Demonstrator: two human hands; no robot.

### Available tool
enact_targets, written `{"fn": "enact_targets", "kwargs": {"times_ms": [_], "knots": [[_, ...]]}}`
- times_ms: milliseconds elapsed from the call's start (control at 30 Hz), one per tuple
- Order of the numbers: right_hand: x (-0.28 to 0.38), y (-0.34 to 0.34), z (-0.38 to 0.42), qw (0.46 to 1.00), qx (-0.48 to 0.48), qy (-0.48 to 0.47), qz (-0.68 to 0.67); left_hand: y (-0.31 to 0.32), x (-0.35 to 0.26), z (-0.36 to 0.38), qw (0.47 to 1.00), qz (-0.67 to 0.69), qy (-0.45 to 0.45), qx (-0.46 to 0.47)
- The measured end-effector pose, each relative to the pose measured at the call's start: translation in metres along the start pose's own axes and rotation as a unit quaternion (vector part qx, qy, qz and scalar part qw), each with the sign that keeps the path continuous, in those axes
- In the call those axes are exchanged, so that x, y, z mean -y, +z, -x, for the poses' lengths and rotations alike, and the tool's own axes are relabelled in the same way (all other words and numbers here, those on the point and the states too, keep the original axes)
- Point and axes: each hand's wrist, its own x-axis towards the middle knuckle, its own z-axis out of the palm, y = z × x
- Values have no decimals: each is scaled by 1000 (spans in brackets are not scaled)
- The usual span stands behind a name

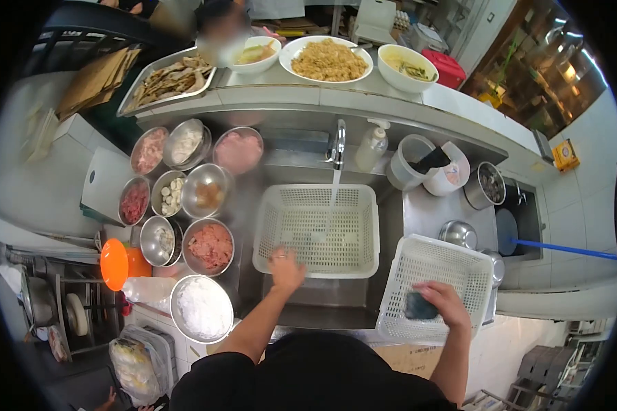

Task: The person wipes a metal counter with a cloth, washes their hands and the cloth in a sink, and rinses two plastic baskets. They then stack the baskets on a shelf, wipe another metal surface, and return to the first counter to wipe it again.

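Observation:
A white perforated basket sits in the sink, with water running into it from the faucet. My left hand is over its near left corner, fingers stretched and slightly apart; whether they press on the basket cannot be made out. To the right, a second white perforated basket stands partly on the counter, tilted a little. Inside it, my right hand has its fingers closed on a dark green scouring pad.
Several metal bowls, one with ground meat, fill the left counter beside a bowl of white powder. A soap bottle stands behind the sink. A rice dish is on the upper ledge. A blue handle sticks out at right.

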Motion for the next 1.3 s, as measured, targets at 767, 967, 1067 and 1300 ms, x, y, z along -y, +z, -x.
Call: {"fn": "enact_targets", "kwargs": {"times_ms": [767, 967, 1067, 1300], "knots": [[20, 73, -104, 948, -230, -211, 53, 53, -175, -186, 803, -146, 576, 47], [-40, 58, -35, 959, -261, -22, -106, 36, -213, -179, 716, -364, 589, 85], [-52, 53, -17, 951, -293, -51, -83, 25, -214, -185, 691, -376, 604, 129], [-69, 55, -22, 950, -281, -65, -120, 27, -196, -179, 718, -317, 609, 116]]}}
